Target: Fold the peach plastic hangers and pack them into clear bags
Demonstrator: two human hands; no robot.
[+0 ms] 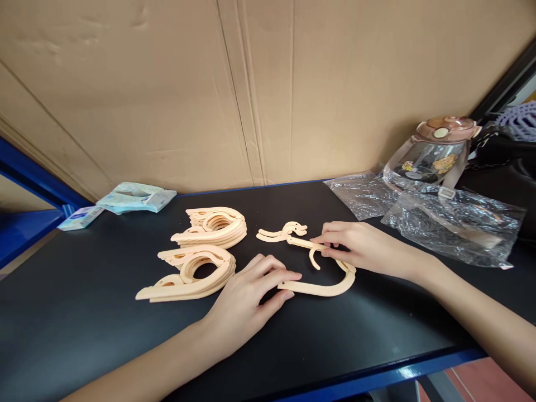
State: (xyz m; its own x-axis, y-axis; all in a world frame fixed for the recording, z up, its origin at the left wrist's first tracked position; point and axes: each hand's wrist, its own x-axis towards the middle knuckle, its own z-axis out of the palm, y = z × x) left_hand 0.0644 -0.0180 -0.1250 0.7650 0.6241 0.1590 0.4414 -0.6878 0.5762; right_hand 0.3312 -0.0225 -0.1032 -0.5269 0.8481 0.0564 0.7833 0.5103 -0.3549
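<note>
A peach plastic folding hanger (322,287) lies spread out on the black tabletop (84,312). My left hand (247,298) pinches its lower arm end between thumb and fingers. My right hand (360,245) presses down on its upper arm, fingers laid together over the joint near the small hook (314,259). A further hanger piece (285,230) lies just beyond, touching the held one. To the left sit two stacks of folded peach hangers, one nearer (190,273) and one farther (213,226).
Crumpled clear plastic bags (452,223) lie at the right, with a brown-lidded clear bottle (435,151) behind them. Blue tissue packs (136,198) rest at the back left. A cardboard wall (268,84) closes the rear. The table's blue front edge (377,377) runs below.
</note>
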